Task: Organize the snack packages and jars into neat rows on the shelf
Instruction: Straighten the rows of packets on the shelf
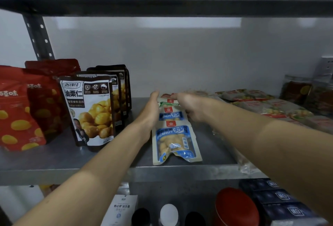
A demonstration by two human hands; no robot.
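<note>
A row of blue-and-white peanut packets [175, 141] lies flat, overlapping front to back, in the middle of the grey metal shelf [54, 161]. My left hand [150, 112] presses its palm, fingers straight, against the row's left edge. My right hand [189, 106] rests flat against the right side and top of the packets further back. Neither hand grips a packet. Brown chestnut pouches [90, 110] stand upright in a row to the left. Red pouches [19, 110] stand beside them at the far left.
Flat red-and-green snack packets [266, 105] lie in loose piles at the right. Clear bags with dark contents [297, 89] stand at the back right. Below the shelf are a red tin [236, 207], dark blue boxes [281, 202], bottle caps [168, 213] and a white pouch [120, 209].
</note>
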